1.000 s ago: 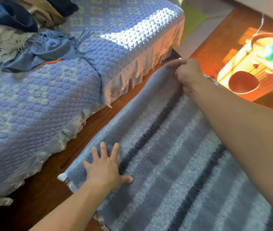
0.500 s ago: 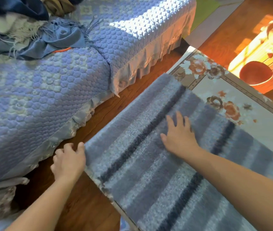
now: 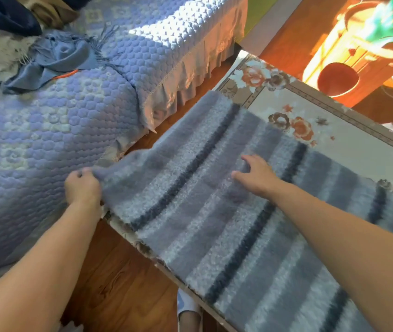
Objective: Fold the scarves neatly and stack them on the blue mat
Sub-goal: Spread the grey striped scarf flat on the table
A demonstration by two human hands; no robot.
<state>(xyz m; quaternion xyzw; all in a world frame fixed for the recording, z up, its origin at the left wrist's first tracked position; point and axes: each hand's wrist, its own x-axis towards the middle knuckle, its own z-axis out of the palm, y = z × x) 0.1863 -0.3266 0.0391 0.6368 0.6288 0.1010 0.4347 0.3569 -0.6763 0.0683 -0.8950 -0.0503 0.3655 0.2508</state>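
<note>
Judging by its thick fuzzy pile, the striped grey scarf (image 3: 214, 212) should be light, soft and limp, with no stiffness to hold a crease unaided. It will likely sag wherever it goes unsupported, and the nap should keep layers from sliding. Corners and edges look like the best places to take hold, with a flat palm to pin the rest.

It lies spread along a floral-patterned worktop (image 3: 334, 130), its near-left corner hanging over the worktop's edge above the wooden floor (image 3: 118, 271).

The left hand (image 3: 82, 188) is curled closed round that overhanging corner, pinching the cloth and lifting it slightly toward the bed. The right hand (image 3: 255, 178) rests on top of the scarf near its middle, fingers extended and loosely spread, pressing down without gripping.

On the bed, a blue quilted mat (image 3: 70, 116) lies just to the left of the scarf, close beside the left hand. A heap of other scarves (image 3: 46, 58), one blue with fringe, sits at its far end, well apart from both hands and not yet folded.
</note>
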